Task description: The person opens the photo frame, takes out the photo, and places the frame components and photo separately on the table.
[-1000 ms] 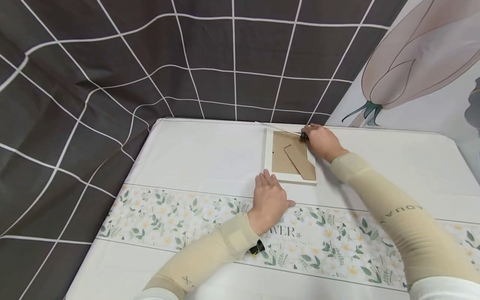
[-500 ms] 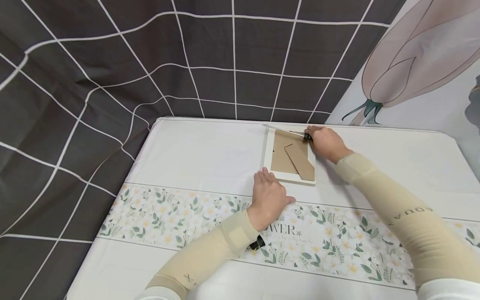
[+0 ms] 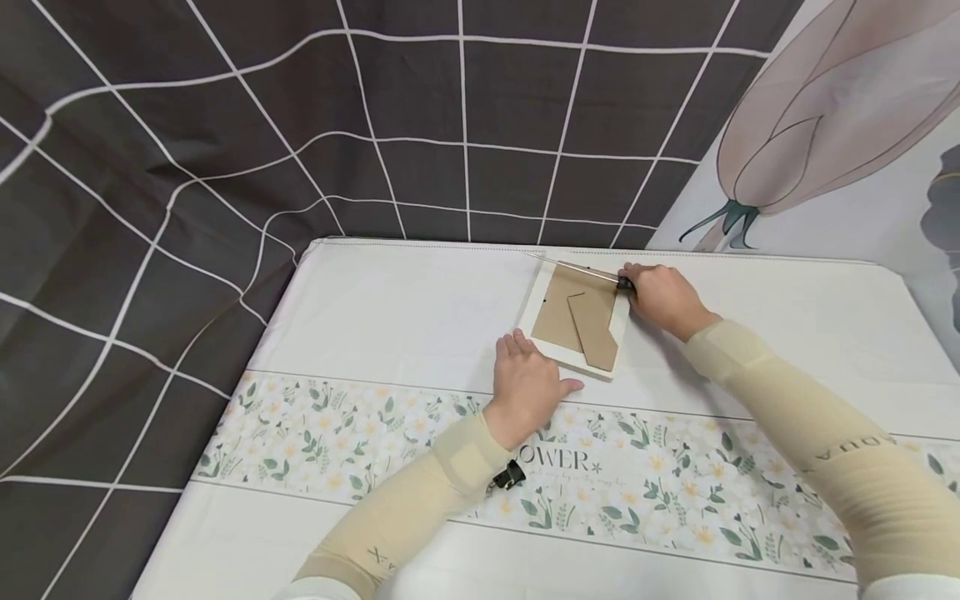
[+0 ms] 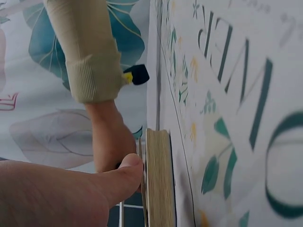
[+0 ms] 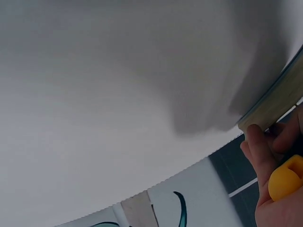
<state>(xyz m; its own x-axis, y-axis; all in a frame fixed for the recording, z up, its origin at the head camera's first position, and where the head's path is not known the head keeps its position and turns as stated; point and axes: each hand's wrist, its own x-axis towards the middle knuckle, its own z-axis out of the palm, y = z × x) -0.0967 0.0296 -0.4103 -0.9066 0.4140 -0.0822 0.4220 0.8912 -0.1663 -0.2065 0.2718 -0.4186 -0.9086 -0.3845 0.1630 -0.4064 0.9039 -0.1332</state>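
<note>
A white-edged picture frame point(image 3: 576, 358) lies face down on the table, turned slightly askew. Its brown backing board point(image 3: 557, 310) and folded stand leg point(image 3: 595, 335) face up. My left hand point(image 3: 527, 385) rests at the near left corner with straight fingers, thumb out along the near side. At the far right corner, my right hand point(image 3: 667, 300) grips a screwdriver point(image 3: 588, 272), whose thin metal shaft stretches left over the frame's far end. The yellow handle end point(image 5: 284, 182) shows in the right wrist view, where fingertips touch the frame's side point(image 5: 272, 106).
A white tablecloth point(image 3: 405, 308) with a floral band point(image 3: 315, 433) covers the table. Behind the table's far edge hangs a dark curtain with a white grid point(image 3: 420, 100). A flower-printed sheet point(image 3: 862, 192) hangs at the back right.
The frame has turned clockwise, its far end shifting right and its near end left. My right hand has moved right and nearer with the screwdriver; my left hand has shifted slightly left.
</note>
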